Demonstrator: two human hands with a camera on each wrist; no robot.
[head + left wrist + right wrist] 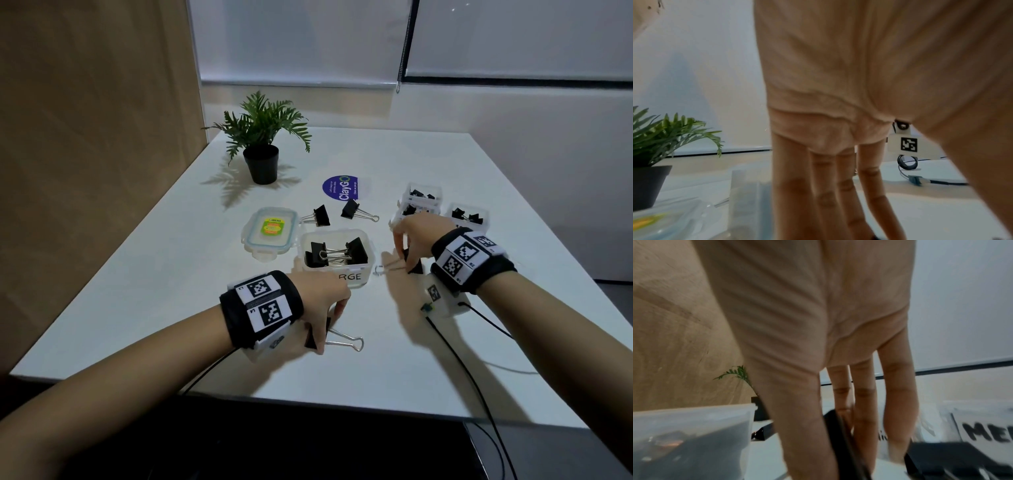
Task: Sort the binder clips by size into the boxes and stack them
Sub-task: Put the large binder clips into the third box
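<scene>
My left hand (pixel 329 331) pinches a large black binder clip (pixel 344 340) lying on the white table (pixel 164 281) near the front edge, its wire handle pointing right. My right hand (pixel 405 259) pinches another black binder clip (pixel 415 266) just right of the box marked LARGE (pixel 356 276), which holds several large clips. In the right wrist view thumb and fingers (pixel 863 402) close on that clip (pixel 840 439). Two loose large clips (pixel 320 216) (pixel 354 209) lie behind the box. The left wrist view shows mostly palm and fingers (pixel 822 186).
The box's lid (pixel 270 232) lies left of it. Small boxes with clips (pixel 424 194) (pixel 467 215) stand at the right, one marked MED (pixel 986 433). A potted plant (pixel 262 161) and a purple sticker (pixel 340 188) are farther back. Cables (pixel 455 356) trail from both wrists.
</scene>
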